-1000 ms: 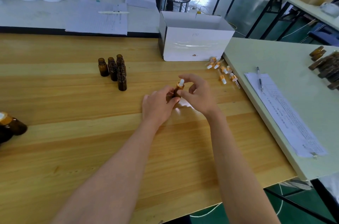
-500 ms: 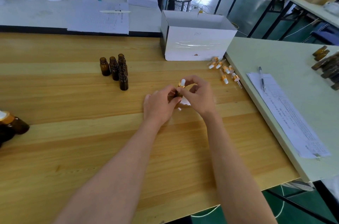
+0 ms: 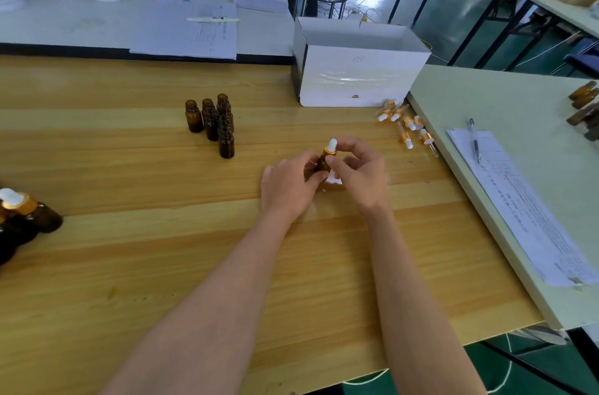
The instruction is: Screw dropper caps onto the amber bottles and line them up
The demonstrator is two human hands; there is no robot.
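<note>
Fingers (image 3: pixel 348 144) pinch one cap (image 3: pixel 332 146); left hand (image 3: pixel 288 188), one bottle (image 3: pixel 322 162)

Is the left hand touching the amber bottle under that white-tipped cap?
Touching: in the head view the left hand grips the amber bottle, fingers curled round it.

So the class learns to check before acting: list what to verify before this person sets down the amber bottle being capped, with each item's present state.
1. Left hand grips the small amber glass bottle: ok.
2. White-bulbed, gold-collared dropper cap sits on its neck, pinched by the right hand: ok.
3. Cap screwed fully tight: cannot tell.
4. Uncapped amber bottles stand upright on the wooden table: ok.
5. Loose dropper caps lie beside the white cardboard box: ok.
6. Capped bottles at the left edge lined up: cannot tell, cut off.
</note>
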